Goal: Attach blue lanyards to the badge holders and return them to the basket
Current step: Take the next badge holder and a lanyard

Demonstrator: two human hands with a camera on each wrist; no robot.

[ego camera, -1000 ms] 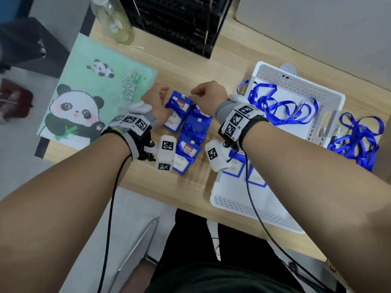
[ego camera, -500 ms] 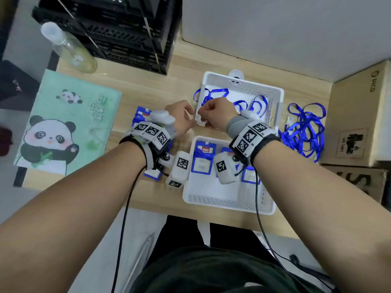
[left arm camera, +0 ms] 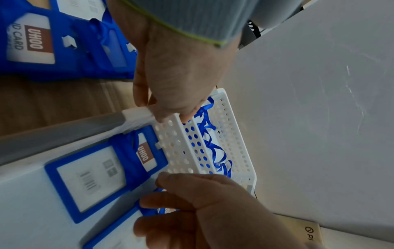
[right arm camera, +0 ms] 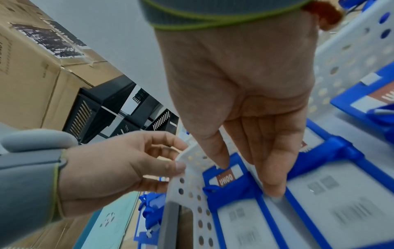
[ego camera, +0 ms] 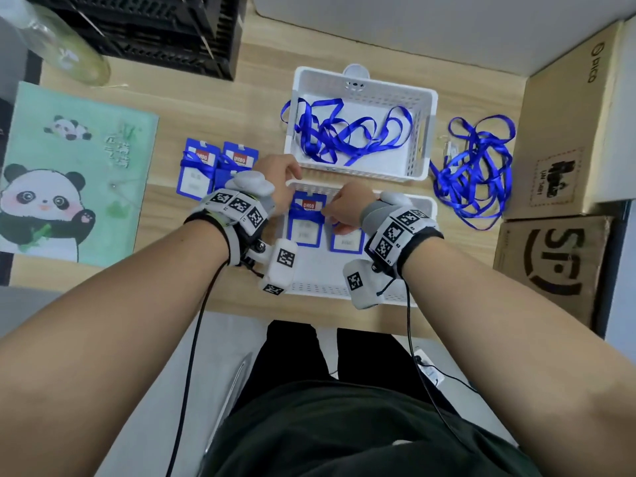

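Note:
Two white baskets stand on the wooden table. The far basket holds loose blue lanyards. The near basket holds blue badge holders: one with a lanyard, another beside it. My left hand pinches the near basket's far left corner between thumb and fingers. My right hand reaches down into this basket, its straight fingers touching the floor between the holders and its thumb resting on the left holder. Two more holders with lanyards lie on the table to the left.
A tangle of blue lanyards lies on the table right of the baskets. Cardboard boxes stand at the right edge, black crates and a glass bottle at the back left, and a panda folder on the left.
Both hands left the badge holders on the table and moved right to the near basket. The right hand has come down inside it onto the holders; the left hand now holds its corner.

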